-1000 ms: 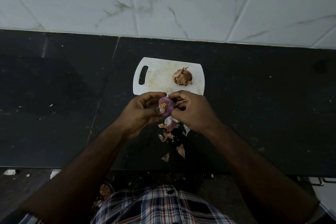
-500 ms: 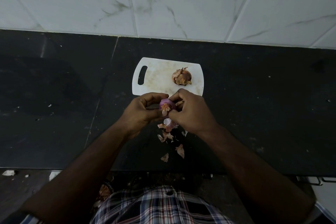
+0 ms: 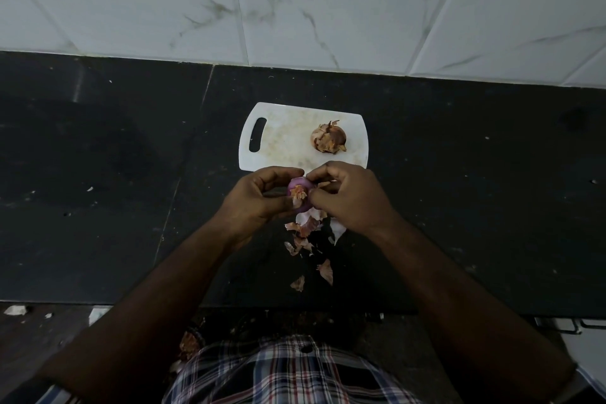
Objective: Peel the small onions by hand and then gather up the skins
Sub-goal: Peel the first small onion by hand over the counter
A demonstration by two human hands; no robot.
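Note:
A small purple onion [image 3: 299, 191], mostly bare with a tuft of dry skin at its end, is held between both hands just in front of the white cutting board [image 3: 282, 141]. My left hand [image 3: 252, 198] grips it from the left. My right hand [image 3: 347, 197] pinches its right side, with pale skin hanging below the fingers. A second onion [image 3: 329, 138], still in brown papery skin, lies on the right part of the board. Several loose skins [image 3: 303, 233] lie on the black counter under my hands, and two more skin pieces [image 3: 325, 271] rest nearer the counter's front edge.
The black counter [image 3: 98, 190] runs left and right, backed by a white marbled tile wall [image 3: 295, 3]. Its front edge is close to my checked shirt. Scraps of skin lie on the floor at the lower left [image 3: 16, 309].
Both hands stayed over the same spot and kept turning and working the onion; the right fingers shifted around its right side. The pile of skins below looks much the same.

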